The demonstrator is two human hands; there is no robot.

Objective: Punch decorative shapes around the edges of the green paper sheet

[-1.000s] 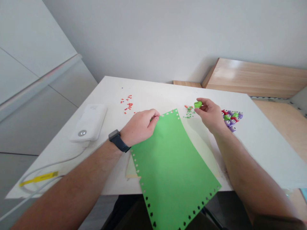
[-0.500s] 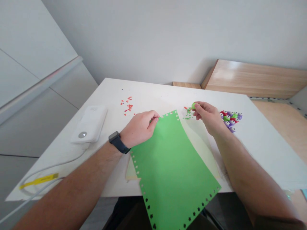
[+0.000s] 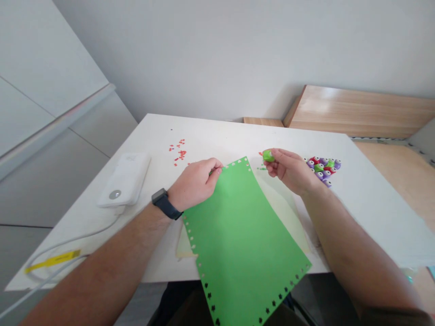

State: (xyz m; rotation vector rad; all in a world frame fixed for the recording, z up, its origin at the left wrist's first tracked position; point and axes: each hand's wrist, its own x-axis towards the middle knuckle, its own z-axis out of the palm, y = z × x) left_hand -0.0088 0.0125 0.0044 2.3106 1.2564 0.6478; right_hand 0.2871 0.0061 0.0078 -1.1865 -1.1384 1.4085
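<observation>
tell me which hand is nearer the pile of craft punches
Right. The right hand is just left of the punches, close beside them, holding a green punch. The left hand is much farther left, at the top edge of the green paper sheet.

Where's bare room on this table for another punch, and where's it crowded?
Bare tabletop lies behind the green sheet, between the red paper bits and the right hand. More lies right of the punch cluster. Crowded: that cluster and the green scraps beside the right hand.
</observation>
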